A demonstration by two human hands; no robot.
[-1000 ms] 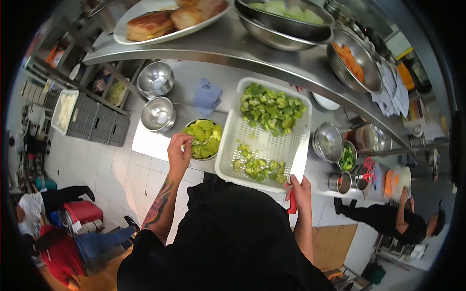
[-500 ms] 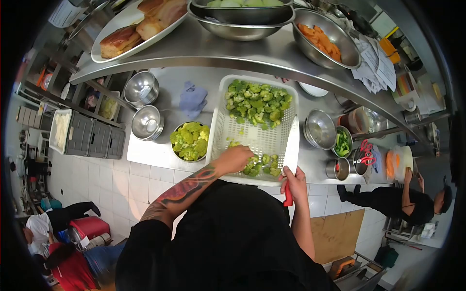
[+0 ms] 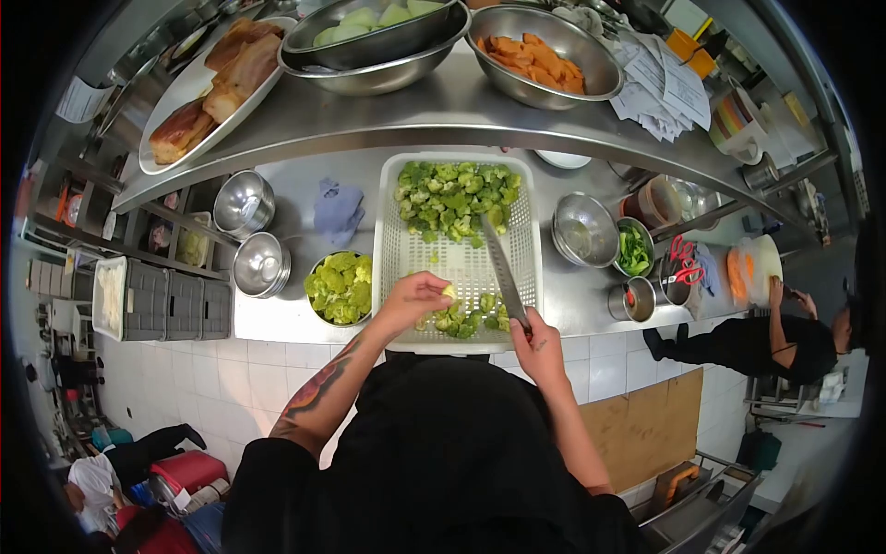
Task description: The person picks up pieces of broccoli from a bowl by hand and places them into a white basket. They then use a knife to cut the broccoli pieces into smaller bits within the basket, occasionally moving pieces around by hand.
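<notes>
A white perforated basket stands on the steel counter before me. Chopped broccoli is heaped at its far end, and a smaller group of florets lies near its front edge. Over the front left of the basket, my left hand pinches a small pale broccoli floret. My right hand grips a kitchen knife at the front right corner; its long blade points away over the basket, and its handle is mostly hidden in the hand. Left of the basket sits a bowl of larger broccoli pieces.
Steel bowls stand at left beside a blue cloth. On the right are a steel bowl, leafy greens and red-handled scissors. A raised shelf crosses ahead. Another person works at far right.
My left hand has lifted from the front florets, now with a floret between its fingertips. The knife has tilted leftward, its blade now over the basket. The camera view has shifted slightly.
</notes>
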